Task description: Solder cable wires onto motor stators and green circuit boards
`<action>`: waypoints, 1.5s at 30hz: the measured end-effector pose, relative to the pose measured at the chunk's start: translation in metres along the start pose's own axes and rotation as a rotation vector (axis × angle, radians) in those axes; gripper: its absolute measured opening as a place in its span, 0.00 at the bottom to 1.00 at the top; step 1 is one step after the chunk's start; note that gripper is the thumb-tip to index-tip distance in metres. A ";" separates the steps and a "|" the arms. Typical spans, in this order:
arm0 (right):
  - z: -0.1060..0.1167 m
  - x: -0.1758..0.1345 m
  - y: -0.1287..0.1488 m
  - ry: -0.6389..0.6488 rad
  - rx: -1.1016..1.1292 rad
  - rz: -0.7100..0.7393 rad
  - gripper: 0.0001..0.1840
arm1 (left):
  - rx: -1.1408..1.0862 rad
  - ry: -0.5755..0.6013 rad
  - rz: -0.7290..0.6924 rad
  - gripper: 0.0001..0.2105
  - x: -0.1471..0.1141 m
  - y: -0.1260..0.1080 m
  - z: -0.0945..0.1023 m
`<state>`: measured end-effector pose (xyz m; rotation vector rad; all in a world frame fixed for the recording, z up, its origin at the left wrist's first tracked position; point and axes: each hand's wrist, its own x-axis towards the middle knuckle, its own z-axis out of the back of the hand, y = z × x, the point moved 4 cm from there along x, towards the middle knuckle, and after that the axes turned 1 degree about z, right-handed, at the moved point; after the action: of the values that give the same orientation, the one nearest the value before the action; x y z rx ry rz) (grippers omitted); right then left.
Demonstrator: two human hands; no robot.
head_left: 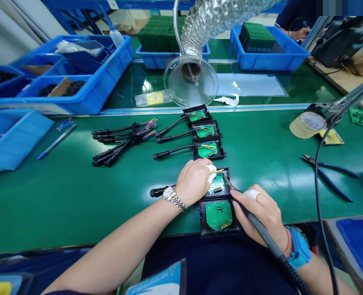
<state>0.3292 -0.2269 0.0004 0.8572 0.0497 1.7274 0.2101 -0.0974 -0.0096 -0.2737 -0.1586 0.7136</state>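
My left hand (195,180), with white covers on its fingertips, pinches thin coloured wires (218,171) over a green circuit board (216,184) in a black housing. A black cable (158,191) runs out from beneath that hand to the left. My right hand (258,207) is closed round a soldering iron (255,221), whose tip reaches the board's upper right, close to the wire ends. Whether the tip touches them is too small to tell. Nearest my body lies another housing with a green board (218,215). Beyond my left hand, several wired housings (207,149) stand in a column.
Loose black cables (119,143) lie to the left, near a pen (56,141). A fume extraction hood (191,80) hangs ahead. Pliers (330,176), a round tub (308,124) and the black cord (317,176) are on the right. Blue bins (92,90) line the back; a co-worker's hand (301,32) shows far right.
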 end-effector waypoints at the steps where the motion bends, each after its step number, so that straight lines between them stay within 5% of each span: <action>1: 0.000 0.000 0.000 0.001 0.008 0.003 0.21 | 0.001 0.000 0.000 0.08 0.000 0.000 0.000; 45: 0.011 0.012 -0.006 -0.026 0.144 -0.153 0.15 | 0.160 -0.039 -0.137 0.07 0.002 -0.009 0.001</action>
<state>0.3391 -0.2191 0.0121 0.9563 0.2188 1.5831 0.2168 -0.1023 -0.0061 -0.0950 -0.1545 0.5924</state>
